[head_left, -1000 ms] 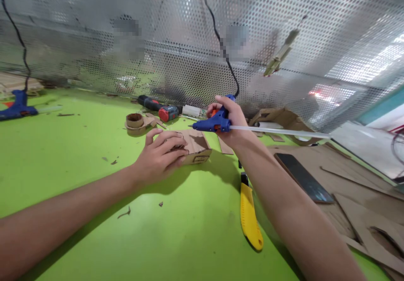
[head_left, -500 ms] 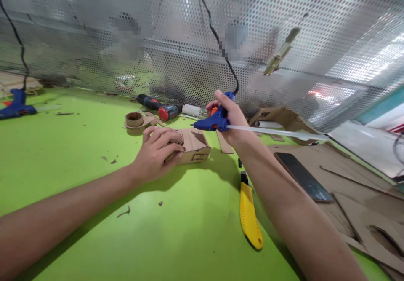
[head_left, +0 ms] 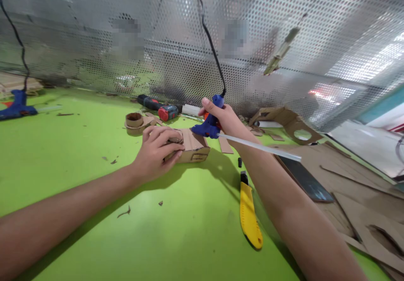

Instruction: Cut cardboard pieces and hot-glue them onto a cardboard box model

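Observation:
My left hand [head_left: 162, 148] is wrapped over the left part of a small cardboard box [head_left: 197, 148] lying on the green table. Its fingers press on the box, partly covering a cardboard piece on top. In my right hand [head_left: 225, 116] is a blue hot glue gun [head_left: 208, 127], its nozzle pointing left and down at the far edge of the box; whether the tip touches cannot be made out. A long clear glue stick [head_left: 261, 146] sticks out of its back, and a black cord [head_left: 210, 41] runs up from the handle.
A yellow utility knife [head_left: 250, 213] lies right of centre, a phone [head_left: 307, 180] on cardboard sheets [head_left: 356, 180] beyond my right arm. Behind are a cordless drill [head_left: 158, 106], cardboard rings [head_left: 134, 121] and a cut cardboard piece [head_left: 284, 119]. Another glue gun [head_left: 17, 106] stands far left.
My right hand has moved the glue gun left and slightly down, closer over the box, and the glue stick has swung with it. The left hand has stayed on the box.

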`<state>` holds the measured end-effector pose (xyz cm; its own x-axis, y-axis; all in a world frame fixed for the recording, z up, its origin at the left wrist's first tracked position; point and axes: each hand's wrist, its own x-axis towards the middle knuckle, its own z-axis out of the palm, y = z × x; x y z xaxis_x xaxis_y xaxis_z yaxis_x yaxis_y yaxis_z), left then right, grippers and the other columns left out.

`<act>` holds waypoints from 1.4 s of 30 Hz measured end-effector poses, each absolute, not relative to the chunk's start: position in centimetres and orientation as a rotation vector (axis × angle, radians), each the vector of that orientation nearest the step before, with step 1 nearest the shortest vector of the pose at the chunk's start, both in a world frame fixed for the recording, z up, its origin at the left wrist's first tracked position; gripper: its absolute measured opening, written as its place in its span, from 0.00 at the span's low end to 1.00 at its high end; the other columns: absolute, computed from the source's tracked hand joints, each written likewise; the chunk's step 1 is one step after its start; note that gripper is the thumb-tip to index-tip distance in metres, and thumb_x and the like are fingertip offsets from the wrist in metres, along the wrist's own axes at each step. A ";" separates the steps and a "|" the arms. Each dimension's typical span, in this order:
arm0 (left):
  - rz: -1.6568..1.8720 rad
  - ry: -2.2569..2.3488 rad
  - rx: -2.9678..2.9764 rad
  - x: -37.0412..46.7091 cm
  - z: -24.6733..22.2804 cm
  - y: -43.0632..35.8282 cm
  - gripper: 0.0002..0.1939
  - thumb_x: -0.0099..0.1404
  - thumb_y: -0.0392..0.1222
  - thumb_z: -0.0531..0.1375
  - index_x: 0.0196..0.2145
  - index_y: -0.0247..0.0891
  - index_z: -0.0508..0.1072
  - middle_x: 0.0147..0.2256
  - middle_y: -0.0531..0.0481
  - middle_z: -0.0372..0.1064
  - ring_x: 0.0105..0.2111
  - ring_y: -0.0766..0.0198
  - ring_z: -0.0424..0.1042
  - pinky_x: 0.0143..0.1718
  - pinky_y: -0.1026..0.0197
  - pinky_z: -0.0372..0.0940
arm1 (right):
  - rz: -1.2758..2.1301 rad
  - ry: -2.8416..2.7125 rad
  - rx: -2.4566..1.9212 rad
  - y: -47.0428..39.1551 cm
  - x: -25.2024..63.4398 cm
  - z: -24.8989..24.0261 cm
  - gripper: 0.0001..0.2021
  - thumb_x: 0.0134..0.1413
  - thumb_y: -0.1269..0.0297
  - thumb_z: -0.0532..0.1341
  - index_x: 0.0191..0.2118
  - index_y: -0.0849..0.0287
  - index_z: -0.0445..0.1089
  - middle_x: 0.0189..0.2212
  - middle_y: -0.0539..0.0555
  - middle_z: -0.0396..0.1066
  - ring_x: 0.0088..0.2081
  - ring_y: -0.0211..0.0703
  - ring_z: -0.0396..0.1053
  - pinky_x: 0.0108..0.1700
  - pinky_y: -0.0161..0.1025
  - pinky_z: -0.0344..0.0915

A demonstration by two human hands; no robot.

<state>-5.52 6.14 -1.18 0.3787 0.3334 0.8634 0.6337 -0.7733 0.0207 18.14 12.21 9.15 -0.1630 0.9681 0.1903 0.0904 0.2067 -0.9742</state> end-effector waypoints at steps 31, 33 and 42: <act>-1.259 -0.874 -2.408 -5.7 -1.8 6.3 0.10 0.77 0.40 0.66 0.52 0.50 0.84 0.54 0.46 0.83 0.58 0.46 0.75 0.61 0.37 0.58 | 1.412 -1.222 -0.929 11.6 19.0 11.4 0.24 0.53 0.40 0.79 0.34 0.54 0.76 0.32 0.55 0.82 0.36 0.49 0.82 0.38 0.43 0.78; -1.292 -0.837 -2.383 -5.7 -1.7 6.4 0.08 0.77 0.39 0.66 0.49 0.50 0.83 0.52 0.48 0.84 0.56 0.47 0.76 0.60 0.38 0.59 | 1.421 -1.193 -0.925 11.5 19.0 11.6 0.23 0.53 0.41 0.80 0.34 0.54 0.75 0.31 0.54 0.81 0.36 0.50 0.82 0.39 0.44 0.79; -1.347 -0.804 -2.405 -5.7 -1.4 6.4 0.04 0.76 0.38 0.67 0.44 0.47 0.80 0.48 0.49 0.84 0.53 0.49 0.78 0.56 0.41 0.62 | 1.480 -1.202 -0.909 11.7 19.2 11.4 0.23 0.52 0.42 0.80 0.34 0.54 0.76 0.30 0.54 0.80 0.34 0.49 0.82 0.35 0.44 0.79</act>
